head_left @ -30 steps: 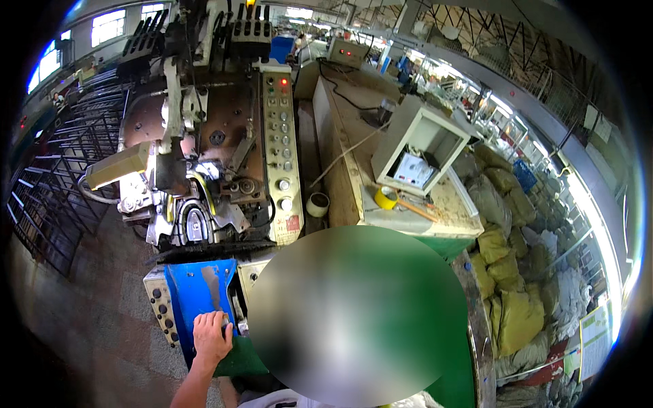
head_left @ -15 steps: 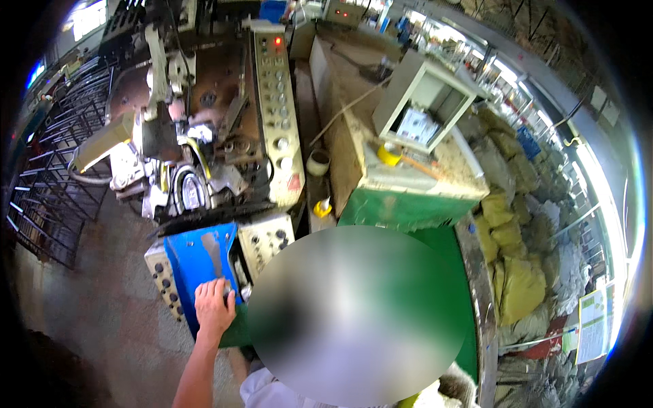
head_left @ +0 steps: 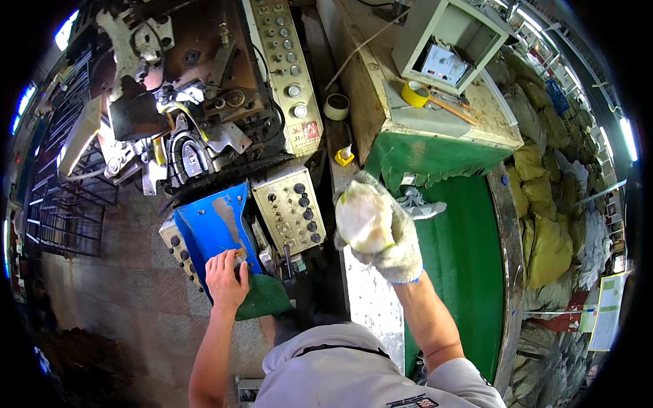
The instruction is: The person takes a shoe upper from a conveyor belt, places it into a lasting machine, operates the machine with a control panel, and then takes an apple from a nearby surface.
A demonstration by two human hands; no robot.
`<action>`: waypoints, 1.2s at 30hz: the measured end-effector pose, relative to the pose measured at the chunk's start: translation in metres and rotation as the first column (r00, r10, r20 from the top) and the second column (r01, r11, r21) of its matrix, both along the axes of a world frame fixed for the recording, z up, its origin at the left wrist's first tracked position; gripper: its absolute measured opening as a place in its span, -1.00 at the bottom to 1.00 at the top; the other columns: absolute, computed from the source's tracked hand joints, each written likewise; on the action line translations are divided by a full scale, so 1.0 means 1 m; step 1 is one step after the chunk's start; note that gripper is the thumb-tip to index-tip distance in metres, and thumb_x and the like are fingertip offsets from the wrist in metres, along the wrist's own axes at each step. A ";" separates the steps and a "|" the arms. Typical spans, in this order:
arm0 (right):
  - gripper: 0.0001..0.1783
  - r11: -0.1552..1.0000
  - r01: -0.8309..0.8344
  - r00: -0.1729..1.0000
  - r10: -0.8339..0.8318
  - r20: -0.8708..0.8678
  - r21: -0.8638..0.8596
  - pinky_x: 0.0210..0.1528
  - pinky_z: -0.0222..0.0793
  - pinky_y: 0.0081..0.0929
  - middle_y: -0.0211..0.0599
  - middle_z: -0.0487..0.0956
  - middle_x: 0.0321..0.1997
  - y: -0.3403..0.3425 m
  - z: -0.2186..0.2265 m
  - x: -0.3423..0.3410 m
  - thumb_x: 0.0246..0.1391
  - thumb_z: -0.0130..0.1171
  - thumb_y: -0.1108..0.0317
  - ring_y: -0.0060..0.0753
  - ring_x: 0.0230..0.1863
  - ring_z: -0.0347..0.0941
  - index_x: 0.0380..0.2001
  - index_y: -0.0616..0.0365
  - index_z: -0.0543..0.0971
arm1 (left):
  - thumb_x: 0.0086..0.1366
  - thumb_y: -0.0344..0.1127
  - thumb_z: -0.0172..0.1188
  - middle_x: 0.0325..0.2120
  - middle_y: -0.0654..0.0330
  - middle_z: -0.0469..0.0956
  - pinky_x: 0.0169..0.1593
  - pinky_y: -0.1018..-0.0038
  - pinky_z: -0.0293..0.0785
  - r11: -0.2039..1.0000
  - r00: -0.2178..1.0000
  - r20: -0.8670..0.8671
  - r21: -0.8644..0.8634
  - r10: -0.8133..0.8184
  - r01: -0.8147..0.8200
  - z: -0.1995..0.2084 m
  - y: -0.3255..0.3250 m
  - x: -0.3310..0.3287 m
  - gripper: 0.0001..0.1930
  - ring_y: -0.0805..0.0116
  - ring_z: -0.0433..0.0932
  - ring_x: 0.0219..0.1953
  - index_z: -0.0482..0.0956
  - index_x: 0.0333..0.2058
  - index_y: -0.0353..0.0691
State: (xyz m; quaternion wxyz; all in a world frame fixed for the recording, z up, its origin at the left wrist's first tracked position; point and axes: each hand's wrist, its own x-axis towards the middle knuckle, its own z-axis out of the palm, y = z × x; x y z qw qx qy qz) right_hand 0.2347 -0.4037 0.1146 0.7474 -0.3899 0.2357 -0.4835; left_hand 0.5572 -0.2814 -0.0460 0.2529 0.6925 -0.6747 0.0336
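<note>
Bare left hand point(head_left: 226, 277) pressed flat on blue tray point(head_left: 211, 228), gloved right hand point(head_left: 377, 228) raised over green conveyor point(head_left: 469, 272), apparently clenched around pale lump point(head_left: 364, 216)

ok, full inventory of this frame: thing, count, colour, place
blue tray: 1, blue with a worn patch, lower left, under the left hand
green pad: 1, green, beside the tray's near end
control panel: 1, cream with dark knobs, centre
long button panel: 1, cream, top centre
machine: 1, dark metal, upper left
tape roll: 1, yellow, on the bench at top right
open box: 1, off-white, top right
green mat: 1, right
sacks: several, yellow, far right
left hand: bare, on the tray
right hand: white work glove, raised at centre
</note>
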 end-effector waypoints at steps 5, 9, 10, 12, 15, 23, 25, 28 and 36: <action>0.39 0.981 0.109 0.945 -0.152 -0.291 -0.159 0.45 0.20 -0.29 -0.19 0.39 0.39 -0.031 -0.030 -0.031 -0.51 0.72 0.37 -0.30 0.39 0.32 0.46 0.30 0.16 | 0.26 -0.31 0.27 -0.11 0.00 0.59 0.12 0.10 0.38 1.000 1.000 0.024 -0.016 -0.020 0.020 -0.002 -0.003 -0.001 -0.64 -0.02 0.55 -0.03 0.54 -0.02 -0.34; 0.26 0.967 0.160 0.903 -0.224 -0.366 -0.197 0.40 0.29 -0.33 -0.24 0.42 0.32 -0.067 -0.059 -0.052 -0.42 0.68 0.44 -0.35 0.33 0.36 0.41 0.28 0.20 | 0.33 -0.31 0.22 -0.12 -0.01 0.59 0.10 0.07 0.39 1.000 0.999 0.015 0.013 -0.029 0.029 0.000 -0.007 -0.006 -0.69 -0.05 0.55 -0.05 0.54 -0.01 -0.33; 0.25 0.960 0.178 0.885 -0.253 -0.391 -0.218 0.39 0.30 -0.33 -0.24 0.42 0.31 -0.077 -0.066 -0.058 -0.42 0.67 0.45 -0.36 0.32 0.36 0.41 0.28 0.21 | 0.33 -0.32 0.22 -0.12 -0.02 0.59 0.10 0.07 0.39 0.999 0.999 0.018 0.022 -0.036 0.036 0.003 -0.007 -0.008 -0.69 -0.06 0.55 -0.05 0.54 -0.01 -0.33; 0.21 0.948 0.235 0.879 -0.302 -0.370 -0.215 0.36 0.35 -0.34 -0.22 0.44 0.28 -0.101 -0.065 -0.060 -0.41 0.67 0.43 -0.34 0.29 0.38 0.38 0.30 0.24 | 0.33 -0.33 0.21 -0.13 -0.03 0.59 0.09 0.06 0.39 0.999 0.999 0.041 0.010 -0.035 0.035 0.002 -0.006 -0.005 -0.69 -0.07 0.55 -0.05 0.53 -0.01 -0.34; 0.18 0.851 0.379 0.738 -0.515 -0.436 -0.363 0.34 0.40 -0.35 -0.17 0.46 0.26 -0.150 -0.085 -0.081 -0.39 0.67 0.40 -0.33 0.26 0.41 0.36 0.32 0.25 | 0.32 -0.30 0.20 -0.15 -0.04 0.57 0.05 0.07 0.37 0.999 0.997 0.053 0.019 -0.047 0.046 0.003 -0.010 -0.005 -0.68 -0.09 0.54 -0.09 0.53 -0.01 -0.34; -0.01 0.569 0.505 0.194 -0.807 -0.558 -0.648 0.12 0.53 -0.40 -0.06 0.63 0.04 -0.299 -0.076 -0.141 -0.21 0.63 0.03 -0.31 0.02 0.59 0.23 0.27 0.39 | 0.34 -0.25 0.18 -0.13 -0.09 0.56 0.07 0.04 0.37 0.995 0.995 0.099 0.102 -0.003 -0.007 0.002 -0.009 -0.008 -0.64 -0.13 0.53 -0.06 0.51 0.01 -0.36; 0.02 0.494 0.474 0.159 -0.862 -0.481 -0.729 0.12 0.54 -0.33 0.04 0.64 0.03 -0.334 -0.069 -0.153 -0.22 0.61 -0.06 -0.18 0.02 0.63 0.23 0.24 0.40 | 0.36 -0.22 0.16 -0.13 -0.08 0.56 0.08 0.03 0.36 0.993 0.995 0.103 0.119 0.002 -0.014 0.000 -0.011 -0.009 -0.65 -0.13 0.53 -0.06 0.52 0.00 -0.35; -0.02 0.423 0.438 0.068 -0.895 -0.440 -0.793 0.14 0.52 -0.21 0.05 0.63 0.06 -0.386 -0.073 -0.170 -0.22 0.60 -0.06 0.02 0.07 0.60 0.21 0.24 0.43 | 0.36 -0.19 0.14 -0.14 -0.07 0.57 0.09 0.04 0.35 0.988 0.995 0.097 0.152 0.010 -0.025 0.006 -0.017 -0.014 -0.64 -0.11 0.53 -0.06 0.52 -0.01 -0.34; -0.11 0.439 0.314 0.010 -0.888 -0.459 -0.842 0.27 0.38 -0.13 0.07 0.56 0.13 -0.433 -0.102 -0.175 -0.22 0.55 -0.03 0.12 0.19 0.46 0.14 0.23 0.49 | 0.35 -0.23 0.12 -0.10 -0.08 0.57 0.11 0.04 0.33 0.977 0.997 0.063 0.206 0.035 -0.047 0.020 -0.019 -0.026 -0.64 -0.13 0.51 -0.03 0.50 0.01 -0.35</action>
